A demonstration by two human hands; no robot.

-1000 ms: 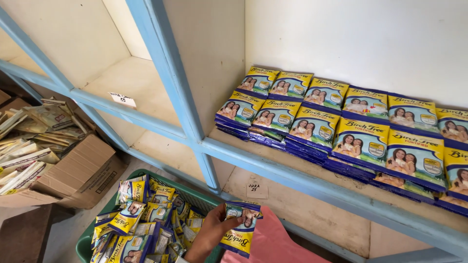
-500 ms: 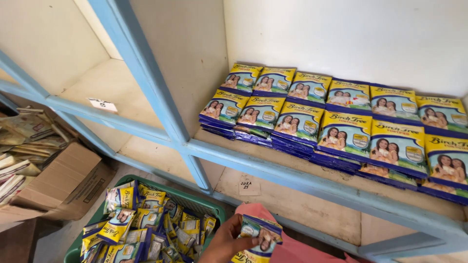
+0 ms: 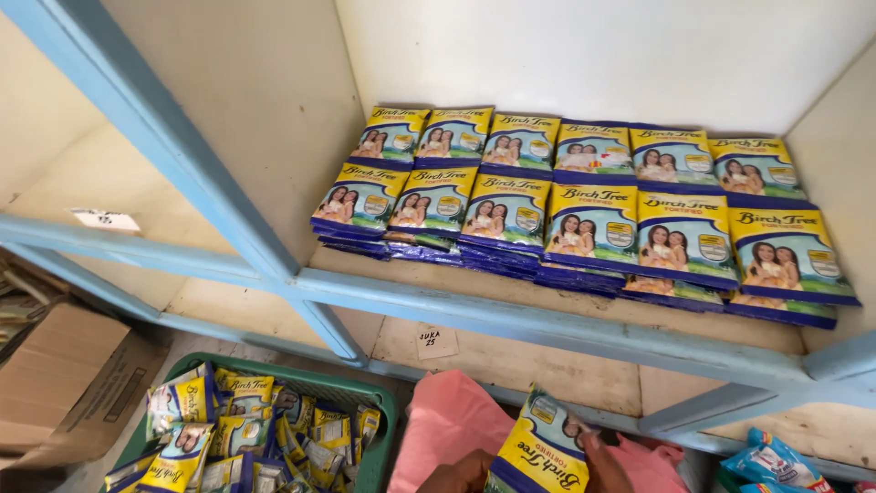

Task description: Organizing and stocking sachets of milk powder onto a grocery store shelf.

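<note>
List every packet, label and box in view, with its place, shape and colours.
Shelf packets: flat yellow, blue and green sachets, stacked in two rows on the shelf.
Held packet: same kind, tilted, in both hands at bottom centre.
Basket packets: loose heap in a green basket, lower left.
Paper label: small white slip on the lower shelf.
White tag: left shelf edge.
Cardboard box: brown, far left.

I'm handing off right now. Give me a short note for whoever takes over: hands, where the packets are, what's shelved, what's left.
Left hand and right hand together hold a small stack of yellow-and-blue packets at the bottom edge of view, below the shelf.
Done: two rows of six packet stacks fill the shelf, the left stacks looking thicker.
Left: the held stack, plus many loose packets in the green basket on the floor to the left.
</note>
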